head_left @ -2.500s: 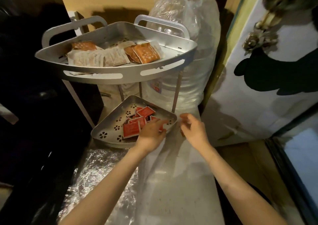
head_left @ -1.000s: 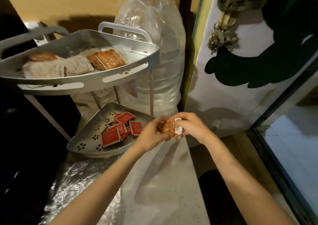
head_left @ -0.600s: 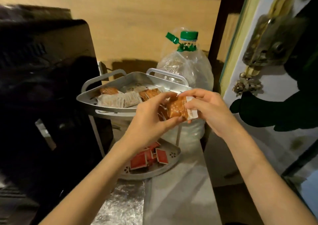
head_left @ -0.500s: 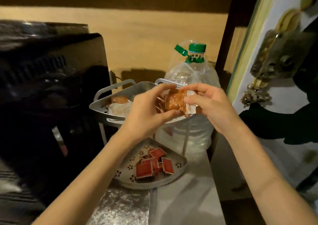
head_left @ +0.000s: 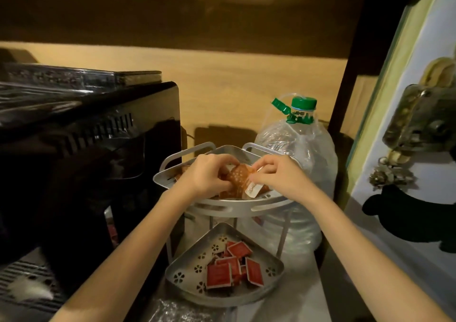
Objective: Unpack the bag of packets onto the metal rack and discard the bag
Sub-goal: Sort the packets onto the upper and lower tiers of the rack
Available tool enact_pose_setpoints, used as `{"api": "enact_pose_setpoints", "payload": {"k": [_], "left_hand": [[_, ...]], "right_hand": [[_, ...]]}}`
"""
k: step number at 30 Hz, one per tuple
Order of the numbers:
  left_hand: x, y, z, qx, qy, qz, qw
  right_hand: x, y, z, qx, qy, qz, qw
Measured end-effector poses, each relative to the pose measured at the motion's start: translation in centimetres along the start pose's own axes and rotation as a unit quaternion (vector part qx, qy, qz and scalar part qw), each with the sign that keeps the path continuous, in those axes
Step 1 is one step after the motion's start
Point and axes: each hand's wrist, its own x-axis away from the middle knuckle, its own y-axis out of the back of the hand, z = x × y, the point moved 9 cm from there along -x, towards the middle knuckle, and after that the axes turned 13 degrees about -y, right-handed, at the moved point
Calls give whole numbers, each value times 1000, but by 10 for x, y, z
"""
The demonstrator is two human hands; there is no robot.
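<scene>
Both hands up over the top tier of the metal rack. Left hand curled round the left side of the bag of packets, grip clamped on its crinkled orange plastic. Right hand pinching the bag's upper right edge between thumb and fingertips, grip likewise closed on it. Bag held just above the top tier's tray, a white label hanging at its lower right corner; whether the bottom of the bag touches the tray, hard to tell in this dim light. More orange wrapping partly visible under the left hand at the tray's left side, too hidden to make out clearly.

Lower tier of the rack below and nearer the camera, a triangular tray with flower-shaped cut-outs, carrying a loose heap of small red packets toward its right half. Rack standing on a pale tabletop, with crinkled clear film at the front edge.

Large clear water bottle with a green cap just beside the rack on the right, touching or nearly touching the top tier's rail. Black appliance with vent slots to the left of the rack. White door with a metal lock at far right.
</scene>
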Motion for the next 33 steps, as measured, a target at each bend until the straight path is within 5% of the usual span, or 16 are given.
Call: {"api": "enact_pose_setpoints", "payload": {"k": [8,14,19,26,33], "left_hand": [[17,9,-3,-58,-4,-62,996],[65,37,-41,67,-65,-226,970],[134,13,-30,85,31,-303,949],[236,-90,14,8,163,-166,972],[332,-183,53,-12,319,45,947]], "right_hand": [[7,-4,-3,172,6,-44,984],[61,2,28,72,115,-160,978],[135,-37,7,-14,190,-248,950],[162,-165,-106,24,27,-79,996],[199,-233,-187,203,-134,21,970]]}}
